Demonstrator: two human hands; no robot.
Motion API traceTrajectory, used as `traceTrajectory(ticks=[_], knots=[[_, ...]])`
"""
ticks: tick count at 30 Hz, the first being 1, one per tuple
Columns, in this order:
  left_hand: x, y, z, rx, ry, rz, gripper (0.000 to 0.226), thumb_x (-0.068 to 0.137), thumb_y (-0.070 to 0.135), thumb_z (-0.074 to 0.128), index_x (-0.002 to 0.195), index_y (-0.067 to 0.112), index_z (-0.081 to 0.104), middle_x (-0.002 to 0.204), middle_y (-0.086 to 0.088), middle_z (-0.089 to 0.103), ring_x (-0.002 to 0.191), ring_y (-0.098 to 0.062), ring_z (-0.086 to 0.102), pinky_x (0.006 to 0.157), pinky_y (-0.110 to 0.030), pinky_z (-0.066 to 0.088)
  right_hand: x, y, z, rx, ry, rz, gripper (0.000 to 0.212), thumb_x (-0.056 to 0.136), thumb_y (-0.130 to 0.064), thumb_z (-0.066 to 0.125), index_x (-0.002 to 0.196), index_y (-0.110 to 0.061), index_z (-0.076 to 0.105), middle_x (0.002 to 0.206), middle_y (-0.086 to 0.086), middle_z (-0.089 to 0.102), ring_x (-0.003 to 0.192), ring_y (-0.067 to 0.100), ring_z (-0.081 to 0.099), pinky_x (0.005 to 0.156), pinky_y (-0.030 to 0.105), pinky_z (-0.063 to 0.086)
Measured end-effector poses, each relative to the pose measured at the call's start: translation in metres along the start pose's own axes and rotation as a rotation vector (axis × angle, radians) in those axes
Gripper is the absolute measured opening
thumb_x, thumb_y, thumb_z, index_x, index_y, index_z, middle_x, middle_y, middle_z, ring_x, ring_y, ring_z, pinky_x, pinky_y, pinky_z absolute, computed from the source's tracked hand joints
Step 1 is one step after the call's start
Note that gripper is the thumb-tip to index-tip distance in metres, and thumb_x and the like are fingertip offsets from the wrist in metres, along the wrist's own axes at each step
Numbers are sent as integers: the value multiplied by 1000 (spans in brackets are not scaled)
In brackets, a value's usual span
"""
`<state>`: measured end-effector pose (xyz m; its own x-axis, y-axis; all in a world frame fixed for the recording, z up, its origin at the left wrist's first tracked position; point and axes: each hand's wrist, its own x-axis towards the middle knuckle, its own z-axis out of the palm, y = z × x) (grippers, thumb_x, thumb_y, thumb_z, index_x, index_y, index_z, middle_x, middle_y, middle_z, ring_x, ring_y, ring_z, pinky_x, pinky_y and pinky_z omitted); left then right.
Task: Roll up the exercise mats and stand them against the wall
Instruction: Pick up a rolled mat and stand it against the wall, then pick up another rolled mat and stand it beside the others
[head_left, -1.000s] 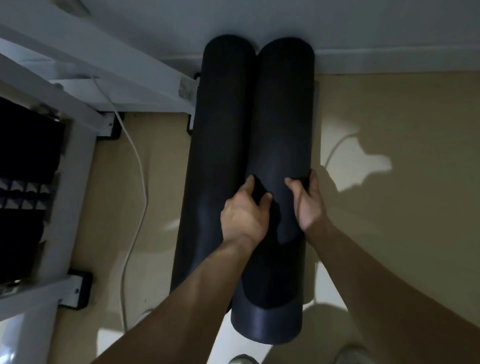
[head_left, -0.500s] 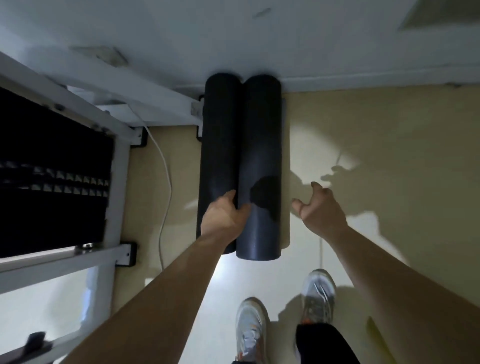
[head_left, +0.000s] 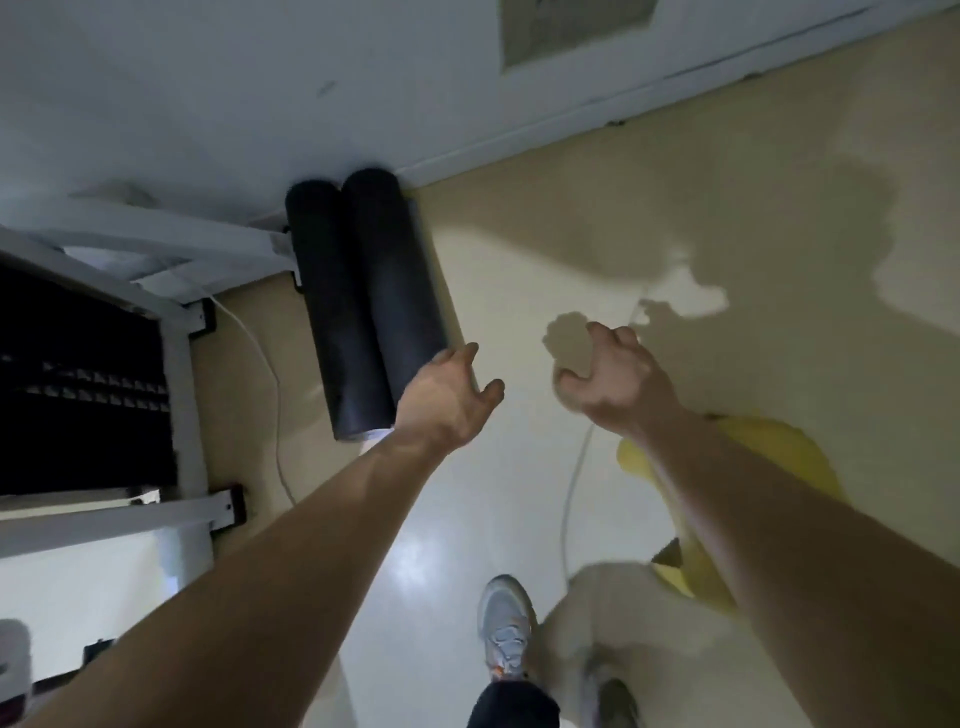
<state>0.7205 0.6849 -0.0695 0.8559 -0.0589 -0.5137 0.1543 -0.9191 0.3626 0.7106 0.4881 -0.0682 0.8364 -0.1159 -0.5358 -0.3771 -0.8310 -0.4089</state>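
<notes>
L hand (head_left: 448, 400) is held out over the floor (head_left: 519, 270), palm turned inward, fingers straight-ish and relaxed, thumb apart from them. It's wide open w/ nothing in it. Its knuckle side overlaps the near end of the right-hand mat in view, but I can't tell if skin touches the mat there.

R hand (head_left: 608, 374) is out at about the same reach, well apart from both mats. Its fingers are loosely curled in toward the palm and grip nothing. Its shadow falls on the floor just beyond it.

The mats are two black rolls, left mat (head_left: 337, 322) and right mat (head_left: 395, 280), side by side and touching along their length. Their far ends are at the base of the wall (head_left: 260, 104). The view is from above, so I can't tell how steeply they lean.

Left of the mats is a white equipment frame (head_left: 179, 364) w/ black feet, and a white cable (head_left: 266, 374) runs over the floor btwn frame and mats. A yellow thing (head_left: 779, 457) lies on the floor at right, partly hidden by the R forearm – what it is I can't tell. A grey shoe (head_left: 506, 629) shows at the bottom.
</notes>
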Motion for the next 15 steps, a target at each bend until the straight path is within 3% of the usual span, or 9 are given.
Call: traceTrajectory(ticks=[8, 11, 15], knots=[[-132, 140, 112, 303, -88, 346, 67, 100, 47, 51, 158, 20, 31, 161, 1, 36, 145, -23, 35, 109, -41, 42, -171, 205, -36, 44, 117, 202, 66, 96, -46, 61, 151, -17, 40, 149, 14, 43, 135, 37, 48, 105, 45, 44], [-198, 198, 164, 423, -84, 468, 67, 99, 48, 52, 157, 22, 32, 160, 1, 36, 142, -25, 37, 106, -40, 42, -251, 292, -40, 83, 151, 268, 65, 96, -49, 60, 148, -15, 42, 142, 16, 46, 130, 40, 51, 101, 47, 47], [-287, 276, 249, 514, -160, 598, 65, 98, 49, 53, 155, 25, 33, 161, 1, 35, 142, -26, 37, 103, -40, 43, -372, 413, -43, 94, 166, 377, 71, 98, -51, 58, 154, -16, 34, 144, 16, 42, 129, 38, 50, 101, 47, 48]])
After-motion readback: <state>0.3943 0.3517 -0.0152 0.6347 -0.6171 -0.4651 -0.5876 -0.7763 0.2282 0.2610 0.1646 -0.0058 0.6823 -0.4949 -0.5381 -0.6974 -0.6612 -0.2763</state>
